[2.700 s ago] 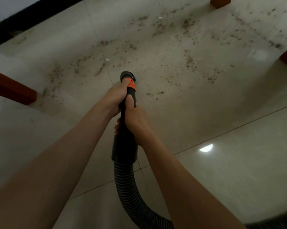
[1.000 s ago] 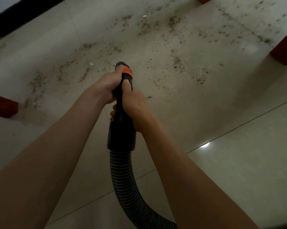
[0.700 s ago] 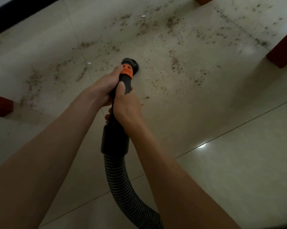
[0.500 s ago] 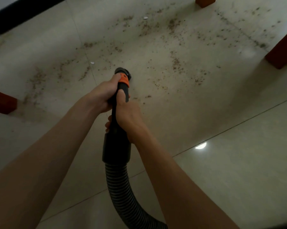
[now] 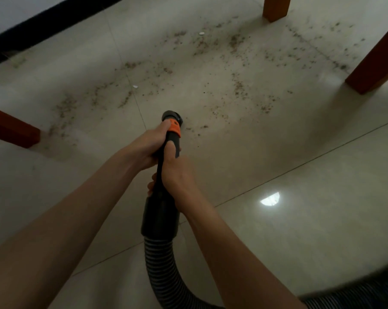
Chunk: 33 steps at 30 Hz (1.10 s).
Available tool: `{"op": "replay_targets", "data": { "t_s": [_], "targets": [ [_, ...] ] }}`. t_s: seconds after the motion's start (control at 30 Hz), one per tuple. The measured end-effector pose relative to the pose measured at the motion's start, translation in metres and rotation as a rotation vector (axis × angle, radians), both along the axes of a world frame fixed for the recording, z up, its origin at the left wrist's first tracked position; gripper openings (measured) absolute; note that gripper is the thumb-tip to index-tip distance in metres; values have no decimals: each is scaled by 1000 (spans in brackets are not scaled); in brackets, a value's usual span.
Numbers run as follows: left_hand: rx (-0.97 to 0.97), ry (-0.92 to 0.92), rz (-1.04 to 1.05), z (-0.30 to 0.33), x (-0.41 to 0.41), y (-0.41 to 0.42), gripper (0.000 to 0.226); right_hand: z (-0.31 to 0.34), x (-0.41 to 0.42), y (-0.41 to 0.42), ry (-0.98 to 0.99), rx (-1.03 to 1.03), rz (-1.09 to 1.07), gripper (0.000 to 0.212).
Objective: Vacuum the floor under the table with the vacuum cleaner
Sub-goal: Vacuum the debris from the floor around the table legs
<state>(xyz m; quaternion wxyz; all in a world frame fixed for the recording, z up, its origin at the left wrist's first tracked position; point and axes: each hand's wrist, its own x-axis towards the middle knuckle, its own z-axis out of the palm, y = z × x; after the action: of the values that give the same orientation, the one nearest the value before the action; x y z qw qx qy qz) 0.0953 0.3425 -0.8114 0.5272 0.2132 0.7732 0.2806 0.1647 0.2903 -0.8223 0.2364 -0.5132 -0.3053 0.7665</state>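
Left hand: the left hand [image 5: 147, 145] was wrapped around the forward part of the vacuum wand [image 5: 166, 166], its fingers curled just behind the orange collar [image 5: 174, 128].
Right hand: the right hand [image 5: 174, 172] gripped the same wand just behind the left, thumb lying along the top of the black tube.
Wand and hose: the nozzle [image 5: 172, 117] pointed away from the person and down at the tiled floor [image 5: 322, 219]; the ribbed hose [image 5: 164, 264] ran back from the cuff, curving off to the lower right.
Nozzle against dirt: the nozzle mouth sat at the near edge of the scattered brown debris [image 5: 211, 70], with a few crumbs just beside it to the right.
Table legs: three wooden legs, at the left [image 5: 12, 130], far [image 5: 275, 7] and right [image 5: 376, 63], framed the dirty patch.
Step in hand: judged as an early sweep, since most debris lay ahead, uncollected.
Next move: likely called for pushing the nozzle forward and sideways through the grit, keeping it low and steering short of the legs.
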Motion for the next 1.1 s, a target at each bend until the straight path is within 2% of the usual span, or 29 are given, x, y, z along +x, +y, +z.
{"op": "replay_targets", "data": {
  "t_s": [0.17, 0.43, 0.6, 0.73, 0.93, 1.1],
  "targets": [
    [10, -20, -60, 3, 12, 0, 38, 3, 10, -3, -8, 5, -55, 49],
    [30, -25, -126, 2, 37, 19, 44, 3, 29, 12, -54, 27, -164, 52],
    [48, -36, -99, 0, 40, 30, 46, 5, 34, 23, -20, 4, -154, 51],
    [67, 44, -61, -3, 39, 40, 57, 6, 35, 36, 16, -30, -158, 52],
    [99, 31, -105, -5, 40, 42, 42, 4, 31, 34, -97, 35, -129, 52],
    [86, 20, -105, -6, 33, 36, 41, 1, 31, 32, 1, -16, -113, 50]
  ]
}}
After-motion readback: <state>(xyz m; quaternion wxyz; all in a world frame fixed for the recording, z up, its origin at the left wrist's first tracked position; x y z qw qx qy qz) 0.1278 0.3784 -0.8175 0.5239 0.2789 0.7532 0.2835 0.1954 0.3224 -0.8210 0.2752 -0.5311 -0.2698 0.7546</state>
